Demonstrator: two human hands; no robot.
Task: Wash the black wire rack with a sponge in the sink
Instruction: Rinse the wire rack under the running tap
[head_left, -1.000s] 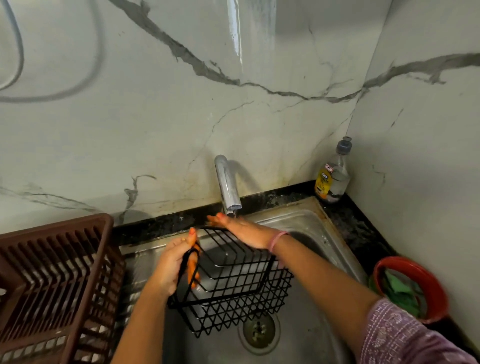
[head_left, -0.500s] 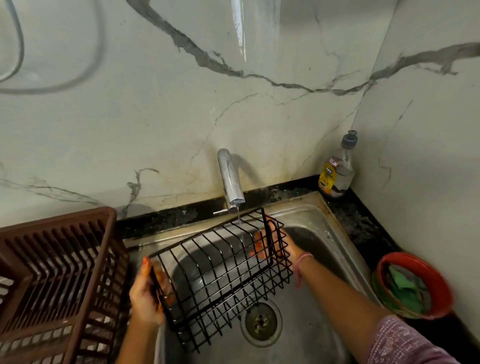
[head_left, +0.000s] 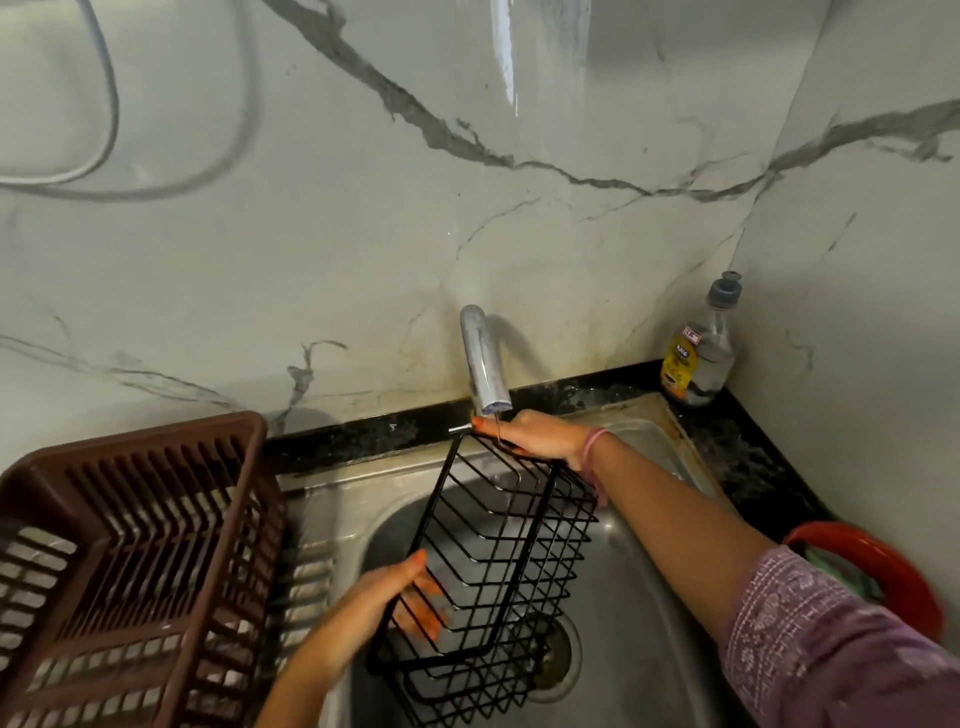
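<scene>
Hanging over the steel sink (head_left: 649, 613), the black wire rack (head_left: 498, 571) tilts on end under the tap (head_left: 483, 364) — a thin trickle of water falls onto its top edge. The right hand (head_left: 540, 436) grips that top rim; the left hand (head_left: 374, 603) holds the lower side, fingers curled through the wires. A brown dish basket (head_left: 130, 545) stands on the bench to the left, a soap bottle (head_left: 698, 353) in the corner.

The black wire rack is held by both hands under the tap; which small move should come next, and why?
Probably tilt the black wire rack so the thin stream from the tap runs along its other wires. The right hand holds the far end, the left hand the near end, and water meets only the far edge. No sponge is visible.
</scene>
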